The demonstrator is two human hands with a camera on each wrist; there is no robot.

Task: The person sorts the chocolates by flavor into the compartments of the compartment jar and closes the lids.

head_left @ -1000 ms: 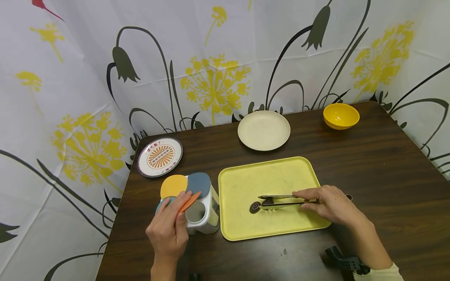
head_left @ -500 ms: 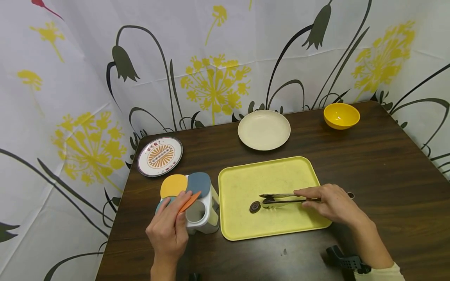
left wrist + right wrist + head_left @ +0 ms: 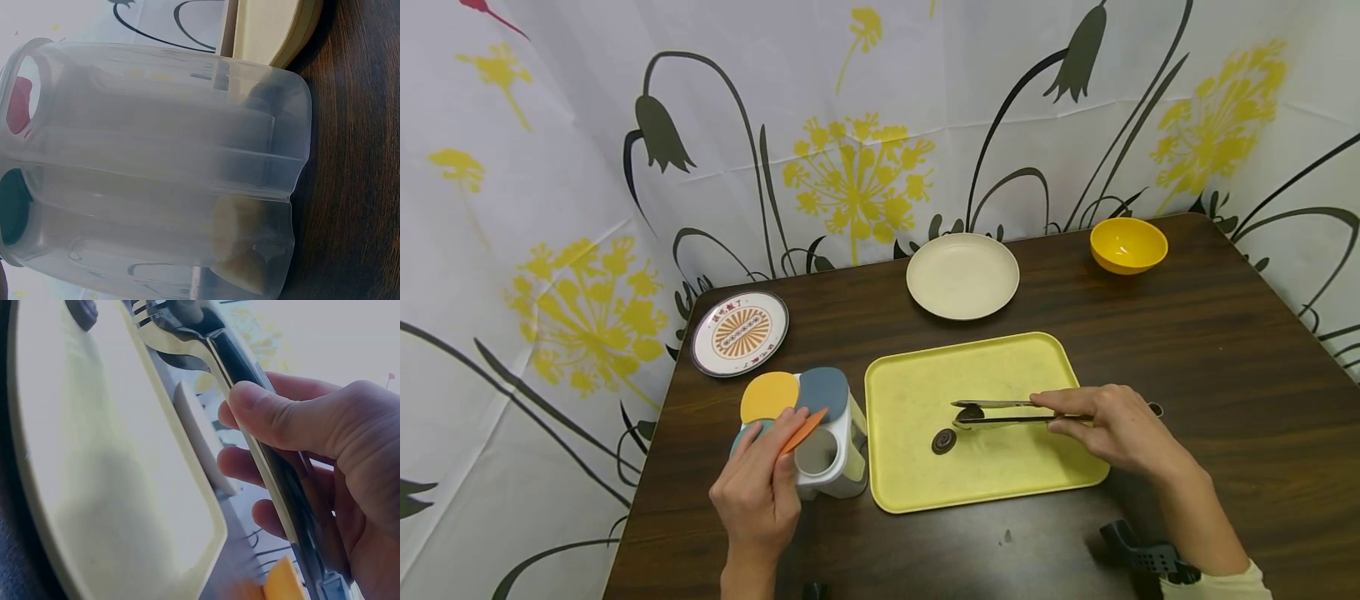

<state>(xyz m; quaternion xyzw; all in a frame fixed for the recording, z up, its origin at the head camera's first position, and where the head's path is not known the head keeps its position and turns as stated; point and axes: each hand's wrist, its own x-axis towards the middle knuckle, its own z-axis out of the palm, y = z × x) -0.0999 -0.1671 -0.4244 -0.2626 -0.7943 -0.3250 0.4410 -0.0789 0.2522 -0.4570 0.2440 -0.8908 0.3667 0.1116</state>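
Note:
My left hand (image 3: 760,483) pinches the raised orange lid (image 3: 806,430) of a storage container (image 3: 855,458) with separate compartments. Under that lid a round opening (image 3: 817,452) shows. My right hand (image 3: 1112,425) grips metal tongs (image 3: 1000,418), whose tips are closed around a dark spiral disc (image 3: 971,412) over the yellow tray (image 3: 910,483). A second spiral disc (image 3: 943,441) lies on the tray, just below and left of the tips. In the right wrist view the tongs (image 3: 262,450) run between thumb and fingers and end in fork-like prongs. Pale pieces (image 3: 240,244) sit low inside the clear container in the left wrist view.
The container stands against the tray's left side, its yellow lid (image 3: 771,397) and blue lid (image 3: 824,395) lying flat. Behind are a patterned plate (image 3: 741,334), a cream plate (image 3: 963,277) and a yellow bowl (image 3: 1128,246). A patterned curtain (image 3: 865,75) hangs beyond the table.
The tongs have risen with one spiral disc, away from the other disc, which stays on the tray. My left hand has kept the orange lid raised in the same place.

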